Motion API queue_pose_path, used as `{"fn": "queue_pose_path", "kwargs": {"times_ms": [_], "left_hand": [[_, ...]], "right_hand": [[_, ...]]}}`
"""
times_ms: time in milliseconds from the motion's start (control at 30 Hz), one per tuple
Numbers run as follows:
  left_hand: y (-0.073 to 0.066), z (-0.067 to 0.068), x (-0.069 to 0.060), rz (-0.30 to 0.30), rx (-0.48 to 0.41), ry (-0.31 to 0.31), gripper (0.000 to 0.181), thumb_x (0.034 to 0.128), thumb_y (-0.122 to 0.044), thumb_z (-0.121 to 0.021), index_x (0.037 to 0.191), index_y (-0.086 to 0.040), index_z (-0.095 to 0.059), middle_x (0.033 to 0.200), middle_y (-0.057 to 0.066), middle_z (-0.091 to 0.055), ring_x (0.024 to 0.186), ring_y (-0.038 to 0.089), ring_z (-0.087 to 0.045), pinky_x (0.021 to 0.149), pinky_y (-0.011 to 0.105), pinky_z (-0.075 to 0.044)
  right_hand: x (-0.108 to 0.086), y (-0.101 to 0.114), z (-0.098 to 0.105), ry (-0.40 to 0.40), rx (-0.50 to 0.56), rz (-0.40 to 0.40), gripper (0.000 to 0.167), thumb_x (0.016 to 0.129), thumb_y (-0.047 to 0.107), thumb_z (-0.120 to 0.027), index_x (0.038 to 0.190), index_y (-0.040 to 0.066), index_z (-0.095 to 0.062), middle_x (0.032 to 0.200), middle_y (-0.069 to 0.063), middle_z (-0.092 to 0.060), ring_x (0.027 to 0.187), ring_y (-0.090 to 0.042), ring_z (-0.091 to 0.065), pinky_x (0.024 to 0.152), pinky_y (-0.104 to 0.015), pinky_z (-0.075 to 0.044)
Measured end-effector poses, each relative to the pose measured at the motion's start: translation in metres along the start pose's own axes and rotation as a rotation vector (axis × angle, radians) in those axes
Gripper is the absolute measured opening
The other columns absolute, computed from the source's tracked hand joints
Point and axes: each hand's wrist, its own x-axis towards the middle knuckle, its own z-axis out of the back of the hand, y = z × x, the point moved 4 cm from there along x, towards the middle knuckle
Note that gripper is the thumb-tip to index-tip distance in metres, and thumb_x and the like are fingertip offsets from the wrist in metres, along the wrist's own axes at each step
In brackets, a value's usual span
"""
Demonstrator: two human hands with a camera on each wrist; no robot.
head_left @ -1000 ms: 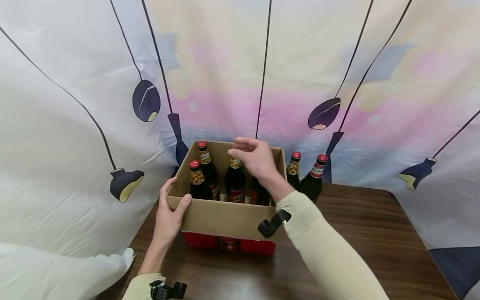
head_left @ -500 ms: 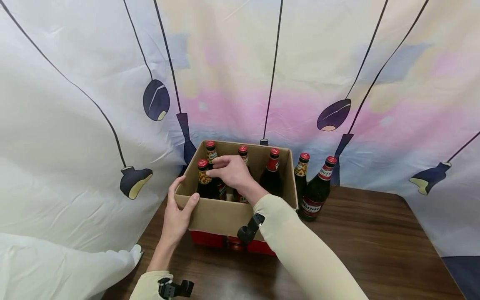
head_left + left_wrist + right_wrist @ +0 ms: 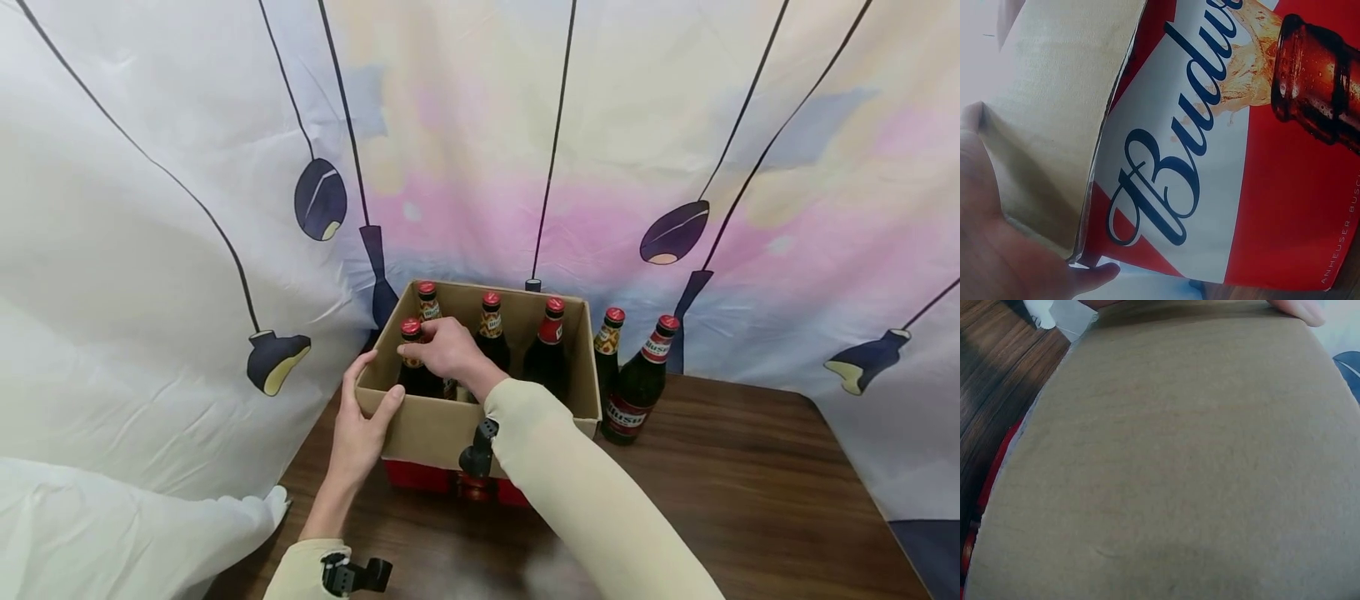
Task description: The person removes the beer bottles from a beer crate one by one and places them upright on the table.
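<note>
A cardboard box [image 3: 435,429] with a red lower front holds several dark bottles with red caps. The left hand [image 3: 358,437] grips its near left corner, thumb on the front flap and fingers along the left side; the left wrist view shows this hand [image 3: 1004,231] at the flap's edge, beside the printed red and white wall [image 3: 1210,187]. At the front-left bottle [image 3: 420,380], the right hand [image 3: 457,354] pinches the neck just under the cap. The flap [image 3: 1166,450] fills most of the right wrist view, hiding the right hand's hold.
Two bottles stand on the wooden table [image 3: 735,467] just right of the box, the nearer one [image 3: 636,387] with a red label. A patterned curtain [image 3: 465,150] hangs behind, and white cloth [image 3: 135,525] lies at the left.
The right hand has moved left and down from above the middle bottle to the front-left bottle's neck, uncovering the bottles at the right. The left hand keeps its grip; the head view has shifted slightly.
</note>
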Motion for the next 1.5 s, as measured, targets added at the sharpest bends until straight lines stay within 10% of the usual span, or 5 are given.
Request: {"fn": "queue_pose_path", "kwargs": {"times_ms": [533,933,1500], "left_hand": [[-0.001,-0.002,-0.001,-0.023,-0.014,0.025,0.07,0.1044,-0.025,-0.065,0.165,-0.03,-0.029,0.165,0.011,-0.034,0.138,0.031,-0.043,0.105,0.052,-0.039],[0.005,0.003,-0.001,0.007,-0.027,0.006,0.07,0.1042,-0.027,-0.064,0.164,-0.032,-0.029,0.163,0.01,-0.036,0.136,0.029,-0.044,0.103,0.045,-0.04],[0.005,0.009,0.001,0.008,-0.017,-0.012,0.071,0.1042,-0.025,-0.065,0.165,-0.033,-0.029,0.161,0.011,-0.039,0.13,0.024,-0.046,0.091,0.02,-0.043]], "right_hand": [[-0.02,-0.001,0.022,-0.242,0.199,0.099,0.021,0.096,0.033,-0.079,0.099,0.013,-0.083,0.071,0.005,-0.06,0.068,-0.014,-0.05,0.06,-0.028,-0.039],[-0.044,0.015,0.089,-0.358,0.34,0.185,0.034,0.093,0.029,-0.082,0.124,0.016,-0.08,0.112,-0.005,-0.08,0.099,-0.017,-0.07,0.081,-0.031,-0.055],[-0.066,0.022,0.186,-0.497,0.456,0.139,0.036,0.093,0.028,-0.083,0.123,0.008,-0.079,0.109,-0.007,-0.078,0.104,-0.016,-0.065,0.092,-0.032,-0.054]]}}
